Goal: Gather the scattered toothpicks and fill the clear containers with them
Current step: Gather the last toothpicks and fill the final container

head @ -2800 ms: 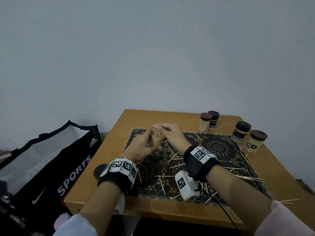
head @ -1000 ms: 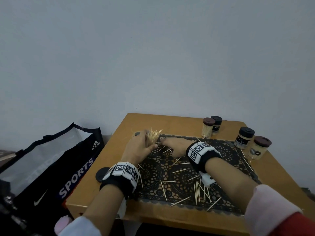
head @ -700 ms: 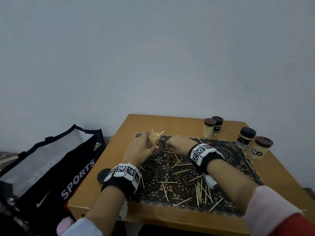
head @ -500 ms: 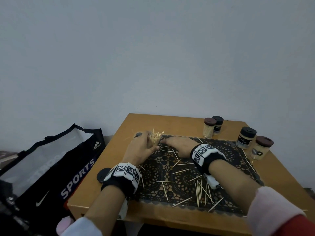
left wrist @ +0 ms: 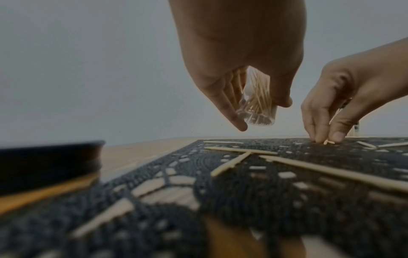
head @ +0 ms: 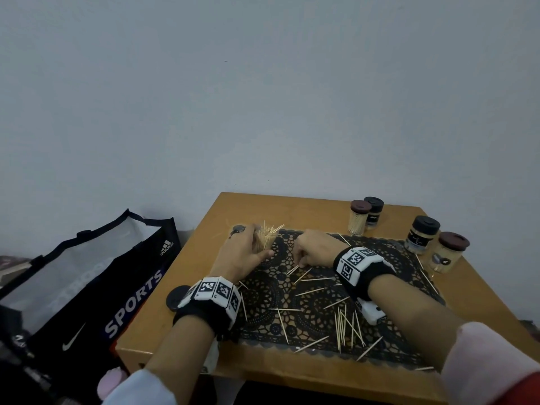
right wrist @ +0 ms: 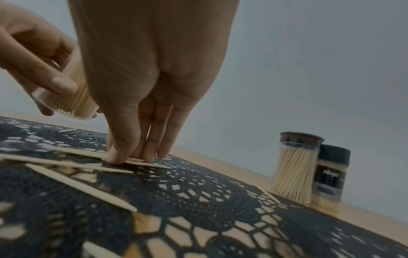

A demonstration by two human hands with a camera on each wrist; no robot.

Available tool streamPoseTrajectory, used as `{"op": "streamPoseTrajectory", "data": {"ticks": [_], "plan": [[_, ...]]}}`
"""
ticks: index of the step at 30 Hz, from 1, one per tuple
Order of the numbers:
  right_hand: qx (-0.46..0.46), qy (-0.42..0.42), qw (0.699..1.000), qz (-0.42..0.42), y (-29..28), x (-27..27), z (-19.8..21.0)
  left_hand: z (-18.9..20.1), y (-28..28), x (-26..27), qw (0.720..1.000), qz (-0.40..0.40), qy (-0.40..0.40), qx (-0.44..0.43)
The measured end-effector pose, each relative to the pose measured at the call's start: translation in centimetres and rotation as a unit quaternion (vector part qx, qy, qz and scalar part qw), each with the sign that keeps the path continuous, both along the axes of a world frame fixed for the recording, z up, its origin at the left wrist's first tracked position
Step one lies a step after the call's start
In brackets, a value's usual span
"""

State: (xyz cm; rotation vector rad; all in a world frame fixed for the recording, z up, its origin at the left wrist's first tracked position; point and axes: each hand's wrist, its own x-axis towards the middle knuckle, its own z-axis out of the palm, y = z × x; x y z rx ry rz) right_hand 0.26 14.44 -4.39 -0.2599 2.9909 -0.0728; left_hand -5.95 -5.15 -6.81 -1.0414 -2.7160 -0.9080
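One open container [head: 264, 244] tilted tips-up in left hand [head: 242, 255], right hand [head: 312, 249] pinching toothpicks [right wrist: 137, 161]

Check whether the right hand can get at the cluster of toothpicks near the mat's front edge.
Probably yes: the right hand is at toothpicks farther back, and the cluster of toothpicks lies uncovered on the mat beside that forearm; it must draw back.

A plain pale grey wall [head: 263, 97] fills the space beyond the grip. Beneath it stands a light wooden table [head: 292, 209], its top partly covered by a black lace mat [head: 306, 299]. Left of the grip, beside the table, a black sports bag [head: 96, 276] stands open.
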Motion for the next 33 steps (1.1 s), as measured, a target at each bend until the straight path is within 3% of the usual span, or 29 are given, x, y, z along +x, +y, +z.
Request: {"op": "streamPoseTrajectory", "data": {"ticks": [19, 33], "plan": [[-0.014, -0.083, 0.996, 0.006, 0.4, 4.3, 0.7, 0.3, -0.3, 0.4, 1.000, 0.002, -0.019, -0.015], [-0.012, -0.065, 0.998, 0.020, 0.2, 5.5, 0.3, 0.6, -0.4, 0.7, 1.000, -0.007, -0.026, -0.014]]}}
